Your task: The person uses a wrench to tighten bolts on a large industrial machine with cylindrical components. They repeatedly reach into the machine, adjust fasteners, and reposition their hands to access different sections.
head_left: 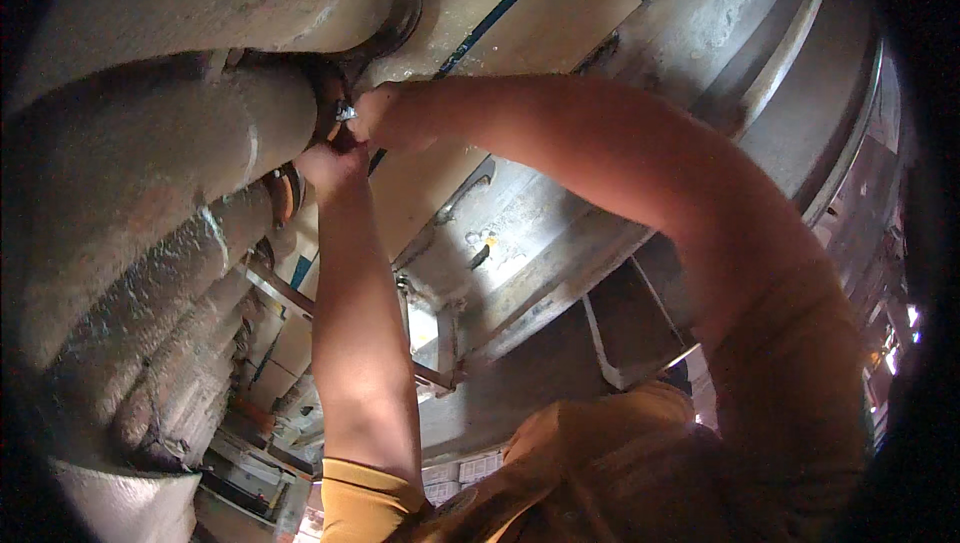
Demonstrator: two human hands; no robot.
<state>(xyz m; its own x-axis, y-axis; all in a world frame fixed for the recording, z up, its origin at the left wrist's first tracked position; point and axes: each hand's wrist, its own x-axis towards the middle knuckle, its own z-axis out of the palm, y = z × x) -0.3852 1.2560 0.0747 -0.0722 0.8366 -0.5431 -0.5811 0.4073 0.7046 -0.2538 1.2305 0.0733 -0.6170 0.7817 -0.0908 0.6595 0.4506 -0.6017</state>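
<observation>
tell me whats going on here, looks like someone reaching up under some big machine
A person in mustard-yellow sleeves has both arms stretched up to the grimy underside of a large vehicle or machine. The left hand and right hand meet at the end of a thick, dirt-caked pipe, where a rusty ring sits. A small shiny metal part shows between the hands, and the fingers seem closed around it, though what exactly each hand grips is too hidden to tell. A long metal beam runs behind the arms.
</observation>
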